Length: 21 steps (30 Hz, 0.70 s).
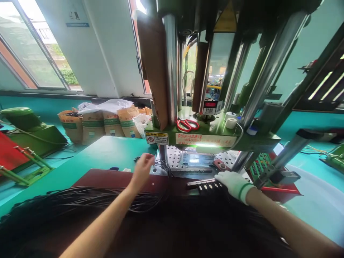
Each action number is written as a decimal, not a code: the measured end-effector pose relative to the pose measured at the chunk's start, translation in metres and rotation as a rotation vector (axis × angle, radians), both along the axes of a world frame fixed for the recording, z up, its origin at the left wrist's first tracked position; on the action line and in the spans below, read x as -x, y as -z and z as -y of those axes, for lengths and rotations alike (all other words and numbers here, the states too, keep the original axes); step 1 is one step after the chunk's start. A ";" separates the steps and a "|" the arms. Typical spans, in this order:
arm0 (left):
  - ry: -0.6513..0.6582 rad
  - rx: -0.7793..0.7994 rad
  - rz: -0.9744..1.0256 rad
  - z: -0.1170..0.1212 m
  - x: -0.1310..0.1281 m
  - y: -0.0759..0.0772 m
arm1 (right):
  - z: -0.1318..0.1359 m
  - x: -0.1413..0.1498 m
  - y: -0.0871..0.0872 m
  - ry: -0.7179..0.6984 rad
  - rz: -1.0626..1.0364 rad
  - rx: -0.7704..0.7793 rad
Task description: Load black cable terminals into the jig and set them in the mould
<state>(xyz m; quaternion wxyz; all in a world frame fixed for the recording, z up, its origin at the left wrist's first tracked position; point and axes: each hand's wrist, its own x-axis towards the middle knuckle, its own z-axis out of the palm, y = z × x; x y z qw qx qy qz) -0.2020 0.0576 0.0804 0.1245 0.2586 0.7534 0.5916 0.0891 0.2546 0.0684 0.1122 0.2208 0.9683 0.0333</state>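
My bare left hand (143, 167) is closed, its fingers curled at a bundle of thin black cables (164, 165) beside the press's left front post. Small dark pieces (137, 158) show just beyond its knuckles. My right hand (233, 183), in a white glove with a green cuff band, is closed on the end of a narrow metal bar (200, 183). Several black cable ends with shiny tips (209, 187) stick out along that bar's near side. The fingertips of both hands are partly hidden. Another slotted metal strip (193, 171) lies behind, on the press bed.
The green press (161, 127) with steel columns (170, 71) rises ahead, red-handled scissors (187, 124) on its ledge. More black cables (107, 197) heap across the dark red board (99, 177). Paper sacks (103, 123) stand back left; a button panel (260, 166) is right.
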 end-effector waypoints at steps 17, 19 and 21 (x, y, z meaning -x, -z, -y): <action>0.911 0.263 -0.747 0.038 -0.169 0.048 | -0.011 -0.013 -0.015 0.159 0.125 0.114; 0.908 0.260 -0.540 0.035 -0.182 0.040 | -0.012 -0.014 -0.019 0.209 0.096 0.169; 0.923 0.307 -0.247 0.025 -0.194 0.037 | -0.013 -0.015 -0.025 0.258 0.015 0.209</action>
